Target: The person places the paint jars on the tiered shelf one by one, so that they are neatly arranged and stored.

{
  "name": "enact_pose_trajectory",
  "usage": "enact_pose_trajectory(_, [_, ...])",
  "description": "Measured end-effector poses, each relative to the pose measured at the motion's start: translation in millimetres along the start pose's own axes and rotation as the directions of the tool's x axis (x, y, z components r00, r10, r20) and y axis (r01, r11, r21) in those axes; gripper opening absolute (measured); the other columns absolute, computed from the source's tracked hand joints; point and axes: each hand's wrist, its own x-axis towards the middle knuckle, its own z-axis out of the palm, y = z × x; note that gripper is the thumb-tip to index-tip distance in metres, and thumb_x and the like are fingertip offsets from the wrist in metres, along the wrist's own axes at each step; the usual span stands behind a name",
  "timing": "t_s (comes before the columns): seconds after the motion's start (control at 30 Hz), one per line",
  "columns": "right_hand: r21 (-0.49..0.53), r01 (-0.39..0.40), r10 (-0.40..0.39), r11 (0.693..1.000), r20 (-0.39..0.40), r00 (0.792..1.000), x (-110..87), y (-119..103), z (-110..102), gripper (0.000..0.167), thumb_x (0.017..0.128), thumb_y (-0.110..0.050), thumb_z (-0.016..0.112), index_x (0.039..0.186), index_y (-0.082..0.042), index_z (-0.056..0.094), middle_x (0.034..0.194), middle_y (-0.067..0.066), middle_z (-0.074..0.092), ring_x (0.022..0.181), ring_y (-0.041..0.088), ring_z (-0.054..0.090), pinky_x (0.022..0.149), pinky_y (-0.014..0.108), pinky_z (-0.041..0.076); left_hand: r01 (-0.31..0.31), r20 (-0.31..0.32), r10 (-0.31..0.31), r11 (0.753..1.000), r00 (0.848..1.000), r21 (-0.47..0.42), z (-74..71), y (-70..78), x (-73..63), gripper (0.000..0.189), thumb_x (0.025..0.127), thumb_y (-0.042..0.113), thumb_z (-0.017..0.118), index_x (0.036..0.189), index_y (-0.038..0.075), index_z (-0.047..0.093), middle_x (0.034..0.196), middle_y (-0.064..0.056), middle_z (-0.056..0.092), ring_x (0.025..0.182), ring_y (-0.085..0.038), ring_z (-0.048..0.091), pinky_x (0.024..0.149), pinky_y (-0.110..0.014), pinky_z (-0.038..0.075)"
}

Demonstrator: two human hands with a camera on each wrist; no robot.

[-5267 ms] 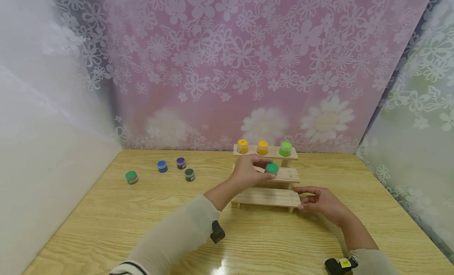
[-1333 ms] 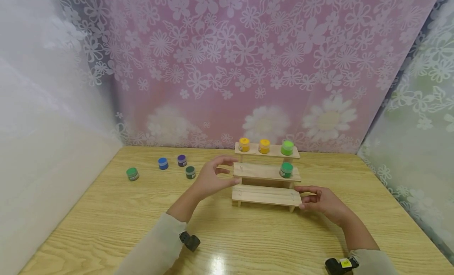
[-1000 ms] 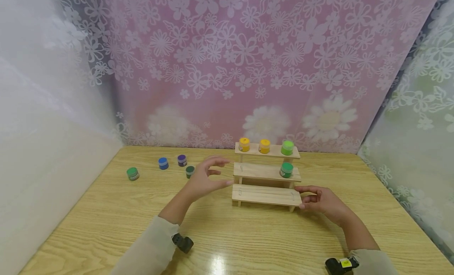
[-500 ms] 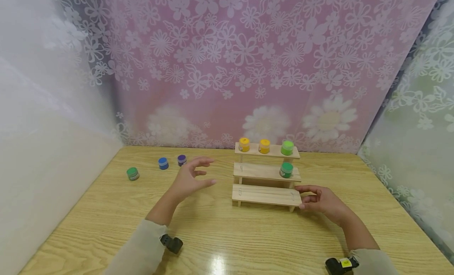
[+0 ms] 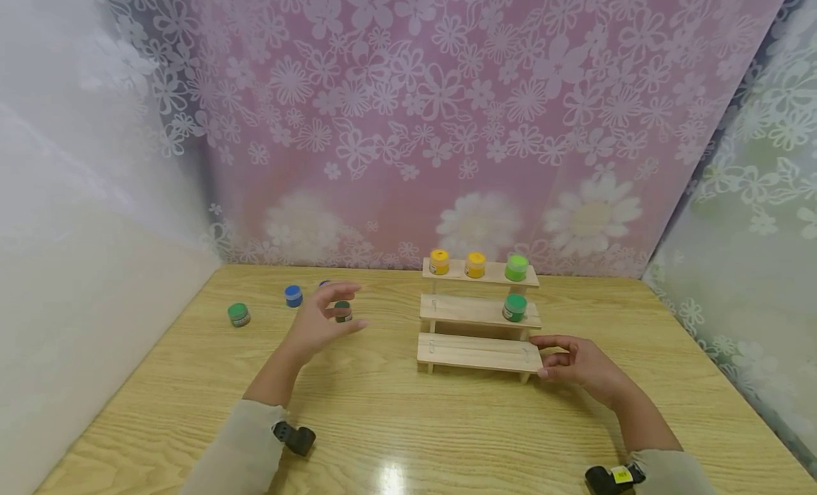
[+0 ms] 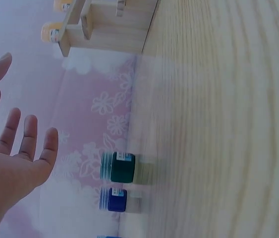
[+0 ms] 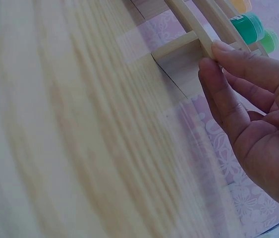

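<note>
A pink curtain [image 5: 383, 126] printed with white flowers and large daisies hangs along the far side of a wood-grain tabletop [image 5: 447, 431]. A pale flowered curtain [image 5: 759, 268] stands at right; the whitish panel [image 5: 83, 218] at left, washed out, may be similar cloth. A light reflection [image 5: 391, 476] gleams near.

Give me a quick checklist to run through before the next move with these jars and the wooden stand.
1. Left hand free to grasp: ok, fingers open and apart from the dark green jar.
2. Stand steadied: ok, the right hand pinches the right end of the bottom shelf.
3. Room on the middle shelf: ok, its only jar is a green one near the right end.
4. Dark green jar standing upright: ok, the left wrist view shows it on the table.
5. Purple jar clear in the head view: not ok, the left hand mostly hides it.
6. Label wording: cannot tell, too small to read.
</note>
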Motion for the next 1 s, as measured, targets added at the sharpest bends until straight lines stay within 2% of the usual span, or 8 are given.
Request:
enact_pose_trajectory(0.2, [-0.001,-0.007,0.007,1.0,-0.003,1.0,-1.0,0.6,0.0,0.066,0.089,-0.008,0.072,0.143,0.011,0.038,0.099,0.013,0.064,0.088,0.018,0.065,0.08,0.032,0.057,0.015,0.003,-0.015,1.0,1.0,0.015,-11.6,-7.6,0.6,0.057,0.08,0.009,0.082,0.132,0.016,0.059,0.14,-0.006,0.047,0.128,-0.039,0.042,0.101,-0.06,0.04])
enact_pose_trajectory(0.4, [0.003,-0.012,0.012,1.0,-0.002,1.0,-1.5,0.2,0.5,0.066,0.089,-0.008,0.072,0.143,0.011,0.038,0.099,0.014,0.065,0.089,0.019,0.065,0.08,0.032,0.057,0.088,0.002,-0.088,0.994,0.996,0.064,-21.7,-14.0,0.7,0.064,0.078,0.026,0.085,0.135,0.018,0.057,0.146,-0.006,0.042,0.134,-0.037,0.037,0.105,-0.057,0.037])
enact_pose_trajectory(0.57, [-0.002,-0.015,0.015,1.0,-0.005,1.0,-2.0,-1.0,0.9,0.068,0.089,-0.009,0.073,0.143,0.01,0.038,0.099,0.014,0.065,0.089,0.02,0.066,0.08,0.032,0.057,0.145,0.013,-0.146,0.987,0.989,0.074,-28.5,-20.4,3.8,0.067,0.08,0.02,0.083,0.14,0.016,0.053,0.149,-0.01,0.038,0.136,-0.039,0.034,0.106,-0.058,0.036])
enact_pose_trajectory(0.73, [0.004,-0.016,0.016,1.0,-0.007,1.0,-2.1,-1.6,0.8,0.068,0.088,-0.009,0.073,0.143,0.01,0.038,0.099,0.014,0.065,0.089,0.02,0.065,0.08,0.033,0.057,0.208,0.04,-0.21,0.976,0.977,0.063,-35.0,-27.5,9.0,0.071,0.08,0.011,0.082,0.143,0.015,0.048,0.152,-0.012,0.033,0.138,-0.039,0.032,0.101,-0.058,0.042])
enact_pose_trajectory(0.83, [0.008,-0.011,0.011,1.0,-0.003,1.0,-1.7,-1.3,0.7,0.067,0.089,-0.009,0.072,0.144,0.01,0.038,0.099,0.014,0.065,0.089,0.02,0.065,0.081,0.033,0.057,0.252,0.049,-0.256,0.965,0.965,0.078,-38.7,-31.0,12.1,0.074,0.079,0.012,0.083,0.144,0.017,0.048,0.154,-0.009,0.031,0.139,-0.038,0.031,0.099,-0.056,0.044])
enact_pose_trajectory(1.0, [0.018,-0.004,0.004,1.0,0.003,1.0,-0.6,-0.3,0.2,0.066,0.089,-0.007,0.071,0.143,0.01,0.038,0.1,0.014,0.065,0.089,0.02,0.065,0.081,0.033,0.057,0.315,0.059,-0.321,0.944,0.945,0.096,-43.3,-37.1,17.8,0.078,0.076,0.015,0.086,0.144,0.022,0.048,0.159,-0.004,0.024,0.141,-0.035,0.029,0.102,-0.055,0.042])
